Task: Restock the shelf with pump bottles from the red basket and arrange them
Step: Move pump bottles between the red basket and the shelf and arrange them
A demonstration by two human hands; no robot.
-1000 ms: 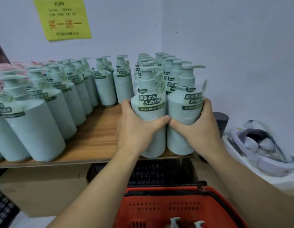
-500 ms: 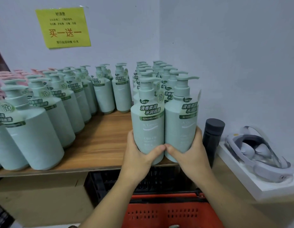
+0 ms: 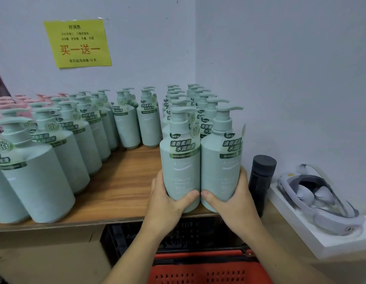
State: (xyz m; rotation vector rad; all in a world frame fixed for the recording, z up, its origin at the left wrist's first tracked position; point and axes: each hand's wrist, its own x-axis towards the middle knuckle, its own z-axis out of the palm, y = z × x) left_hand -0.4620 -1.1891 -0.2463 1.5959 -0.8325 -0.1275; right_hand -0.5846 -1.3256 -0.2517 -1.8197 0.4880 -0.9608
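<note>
Two pale green pump bottles stand side by side at the front right edge of the wooden shelf [image 3: 120, 193]. My left hand [image 3: 167, 203] is wrapped around the base of the left bottle [image 3: 181, 160]. My right hand [image 3: 233, 201] grips the base of the right bottle [image 3: 221, 162]; my thumbs nearly touch between them. Behind these two, more green bottles [image 3: 196, 99] form two rows running back to the wall. The red basket [image 3: 208, 269] sits below the shelf at the bottom edge, its contents out of view.
Several rows of green pump bottles [image 3: 79, 140] fill the shelf's left and back, with pink ones [image 3: 6, 101] at far left. A dark cylinder bottle [image 3: 261, 181] stands right of the shelf. A white headset [image 3: 313, 197] lies on a white tray. A yellow sign [image 3: 77, 43] hangs on the wall.
My hands slid from the bottles' middles down to their bases. The view tilted up, so the basket dropped toward the bottom edge and its inside went out of view.
</note>
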